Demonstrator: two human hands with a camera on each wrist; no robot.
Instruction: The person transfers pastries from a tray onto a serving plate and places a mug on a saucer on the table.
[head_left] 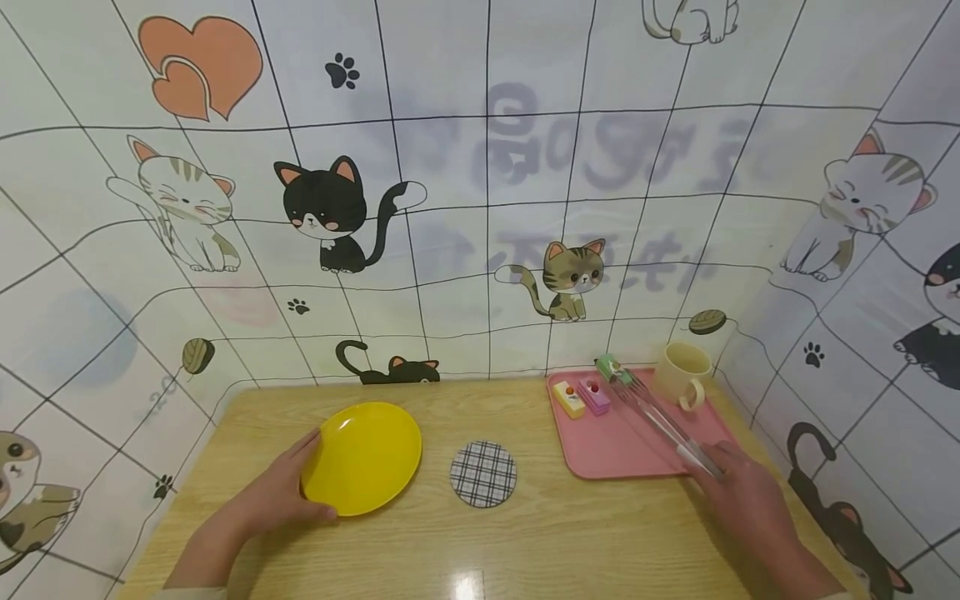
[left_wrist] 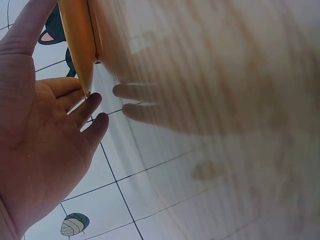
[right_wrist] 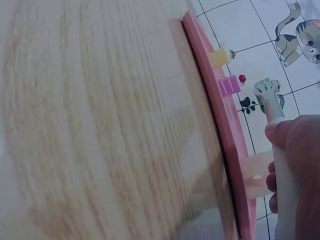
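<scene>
My left hand [head_left: 281, 487] rests against the left side of a round yellow plate [head_left: 367, 458], thumb along the near rim and fingers spread at the left rim. In the left wrist view its fingers [left_wrist: 92, 132] extend past the plate's edge. My right hand [head_left: 746, 500] grips metal tongs [head_left: 667, 425] with fork-like ends above a pink tray [head_left: 607, 450]. A small green cake piece [head_left: 615, 369] is at the tongs' tips; whether they pinch it is not clear. Yellow [head_left: 568, 400] and pink [head_left: 594, 397] toy cake slices sit on the tray's left side.
A cream mug [head_left: 684, 375] stands at the tray's back right corner. Between plate and tray lies a round checked coaster [head_left: 483, 474] on the wooden table [head_left: 487, 550]. Cat-printed sheeting [head_left: 450, 208] rises behind and on both sides.
</scene>
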